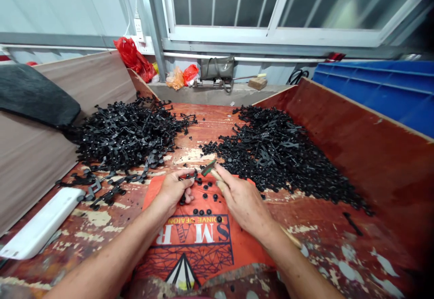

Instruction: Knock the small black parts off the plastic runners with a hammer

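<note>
Worn bench (210, 120) carries black parts (271, 154), orange sack (196, 245), white case (44, 222).

- A small black plastic part (186, 182) is pinched in the left hand (173, 189).
- A green-tipped tool (209, 168) is gripped by the right hand (242, 202).
- Loose black pieces (205, 196) are scattered on an orange bag (200, 240) beneath both hands.

glossy black plastic parts (271, 150), worn chipped painted wood table (325, 240), orange woven bag (196, 240), smooth white plastic case (44, 222)
</note>
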A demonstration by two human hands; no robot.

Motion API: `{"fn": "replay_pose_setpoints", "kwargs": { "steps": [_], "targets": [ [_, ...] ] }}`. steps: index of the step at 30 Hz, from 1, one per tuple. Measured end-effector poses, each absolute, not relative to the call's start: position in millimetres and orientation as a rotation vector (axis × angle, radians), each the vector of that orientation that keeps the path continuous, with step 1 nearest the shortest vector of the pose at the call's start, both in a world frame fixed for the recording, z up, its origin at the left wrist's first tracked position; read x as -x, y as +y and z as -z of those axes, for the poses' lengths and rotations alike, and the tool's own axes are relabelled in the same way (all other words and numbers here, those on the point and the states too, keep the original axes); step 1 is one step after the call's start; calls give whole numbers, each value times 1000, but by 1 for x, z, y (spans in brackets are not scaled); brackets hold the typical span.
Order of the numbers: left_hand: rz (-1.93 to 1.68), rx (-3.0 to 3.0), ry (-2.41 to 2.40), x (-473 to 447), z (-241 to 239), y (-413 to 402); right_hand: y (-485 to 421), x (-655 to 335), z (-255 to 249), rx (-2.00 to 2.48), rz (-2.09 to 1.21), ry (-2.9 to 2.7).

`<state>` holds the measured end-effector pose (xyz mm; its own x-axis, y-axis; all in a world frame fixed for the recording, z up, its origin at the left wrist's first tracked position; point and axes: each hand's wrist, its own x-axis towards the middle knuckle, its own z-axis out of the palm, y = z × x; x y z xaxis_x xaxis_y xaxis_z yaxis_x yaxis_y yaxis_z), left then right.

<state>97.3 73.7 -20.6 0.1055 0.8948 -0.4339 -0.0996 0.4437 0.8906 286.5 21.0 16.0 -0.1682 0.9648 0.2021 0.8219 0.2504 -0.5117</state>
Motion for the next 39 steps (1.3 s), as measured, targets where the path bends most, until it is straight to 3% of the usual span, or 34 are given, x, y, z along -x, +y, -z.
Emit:
{"fn": "replay_pose_setpoints", "kwargs": {
  "steps": [12, 24, 39],
  "targets": [
    [-864, -847, 1262, -95, 22, 74, 24, -275, -15, 1703, -201, -2069],
    [-850, -870, 1258, -95, 23, 74, 21, -273, -12, 1768, -260, -2306],
    [-794, -871, 1225, -89, 24, 77, 22, -271, -16, 1805, -265, -2138]
  ]
}}
